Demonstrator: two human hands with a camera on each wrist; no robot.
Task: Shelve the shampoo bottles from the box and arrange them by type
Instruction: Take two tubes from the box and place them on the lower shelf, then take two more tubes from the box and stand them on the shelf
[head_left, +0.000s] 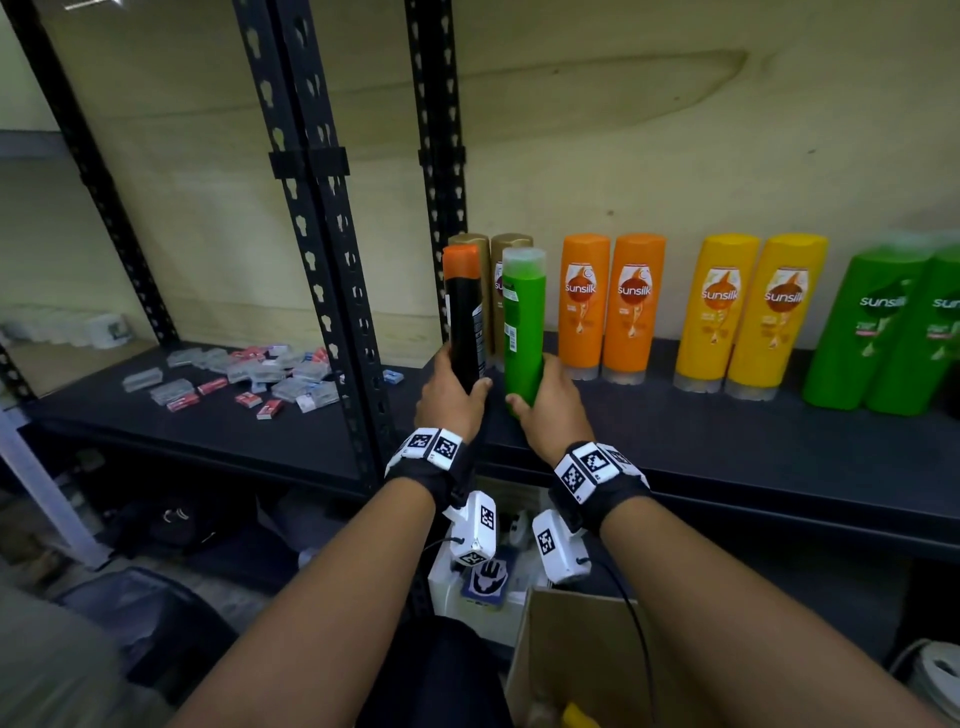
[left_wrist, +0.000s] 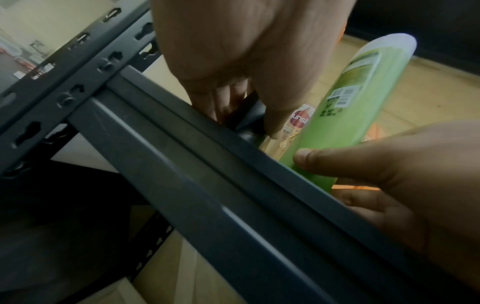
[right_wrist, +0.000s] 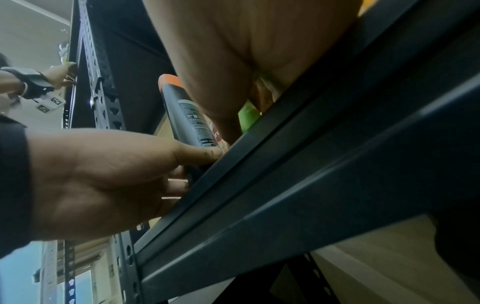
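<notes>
Head view: my left hand (head_left: 451, 396) grips the black bottle (head_left: 465, 317), my right hand (head_left: 551, 408) the green bottle (head_left: 523, 322), fingers curled round each. Both stand upright, side by side at the shelf (head_left: 675, 431) left end, just near of two gold bottles (head_left: 491, 244).

On the shelf (head_left: 675, 415) a row of bottle pairs (head_left: 691, 312) stands against the back wall, running rightward from the upright post (head_left: 441, 171). Two hand-held bottles (head_left: 493, 322) stand side by side before the leftmost pair, near the shelf's front edge. Small packets (head_left: 249, 374) lie scattered on the neighbouring shelf left of the post; a box (head_left: 571, 660) sits below.
</notes>
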